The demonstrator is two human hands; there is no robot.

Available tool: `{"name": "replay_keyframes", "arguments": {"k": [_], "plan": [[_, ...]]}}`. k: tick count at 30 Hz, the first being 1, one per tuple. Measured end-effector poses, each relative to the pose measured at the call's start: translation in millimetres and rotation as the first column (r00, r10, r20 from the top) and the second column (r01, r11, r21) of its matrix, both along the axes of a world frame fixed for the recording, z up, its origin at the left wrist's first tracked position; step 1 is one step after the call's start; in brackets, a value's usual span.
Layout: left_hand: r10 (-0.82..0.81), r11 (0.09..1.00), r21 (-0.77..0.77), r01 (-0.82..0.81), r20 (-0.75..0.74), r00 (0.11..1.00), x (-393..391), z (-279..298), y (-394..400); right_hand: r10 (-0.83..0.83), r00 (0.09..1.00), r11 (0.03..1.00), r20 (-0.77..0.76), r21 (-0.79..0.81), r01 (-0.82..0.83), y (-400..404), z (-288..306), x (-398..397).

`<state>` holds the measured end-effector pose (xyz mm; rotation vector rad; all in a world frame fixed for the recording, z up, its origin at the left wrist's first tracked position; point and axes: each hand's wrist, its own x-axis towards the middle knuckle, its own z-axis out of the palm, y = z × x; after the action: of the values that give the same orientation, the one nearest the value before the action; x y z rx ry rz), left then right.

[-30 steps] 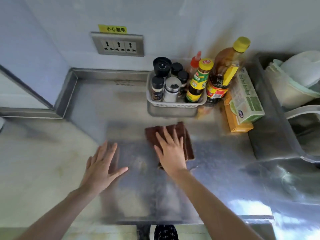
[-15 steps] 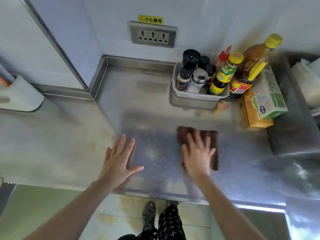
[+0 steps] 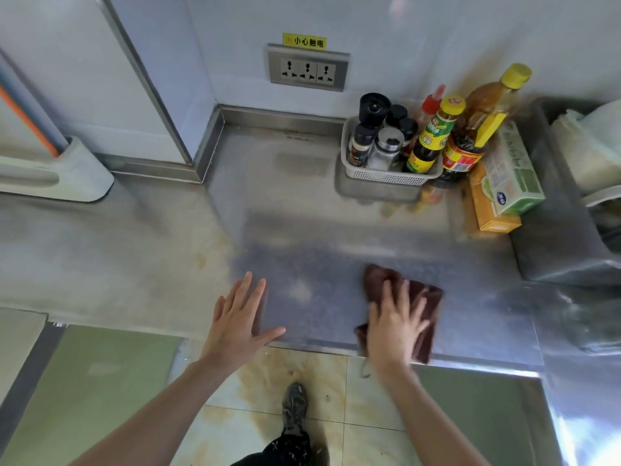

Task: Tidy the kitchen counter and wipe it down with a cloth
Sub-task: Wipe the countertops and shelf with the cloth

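Lying under the flat right hand point(image 3: 393, 326), brown cloth point(image 3: 425, 299) overhangs counter point(image 3: 302, 210) edge

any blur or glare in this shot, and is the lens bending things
Head view: the right hand and cloth are motion-smeared, the left hand sharper; bright glare streaks the counter front edge at right; the wide lens bows the wall trim and tilts the bottles outward.

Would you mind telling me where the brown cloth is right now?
In the head view, the brown cloth lies at the front edge of the steel counter, right of centre, pressed flat under the right hand, with the left hand beside it.
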<state>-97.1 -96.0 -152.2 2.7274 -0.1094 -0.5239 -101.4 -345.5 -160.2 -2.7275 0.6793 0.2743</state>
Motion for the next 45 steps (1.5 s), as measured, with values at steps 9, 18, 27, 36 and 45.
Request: {"name": "replay_keyframes", "arguments": {"k": [9, 18, 27, 36, 45], "plan": [[0.117, 0.993, -0.004, -0.117, 0.046, 0.992, -32, 16, 9, 0.525, 0.848, 0.851, 0.07, -0.017, -0.525, 50, -10, -15], [0.206, 0.976, -0.071, -0.203, 0.027, 0.978, -40, 30, 49, 0.412, 0.911, 0.907, 0.033, 0.082, -0.413, 66, 6, -18], [0.262, 0.964, 0.061, -0.259, -0.034, 0.965, 4, 13, 103, 0.566, 0.822, 0.824, -0.06, 0.013, -0.566, 106, -4, 44], [0.109, 0.983, 0.161, -0.084, -0.152, 0.982, 58, 8, 166, 0.578, 0.816, 0.815, -0.024, 0.054, -0.576, 208, -1, 48], [0.034, 0.963, 0.269, 0.024, -0.212, 0.977, 68, 14, 165, 0.159, 0.986, 0.98, 0.043, 0.117, -0.163, 219, 0, 109]]}}
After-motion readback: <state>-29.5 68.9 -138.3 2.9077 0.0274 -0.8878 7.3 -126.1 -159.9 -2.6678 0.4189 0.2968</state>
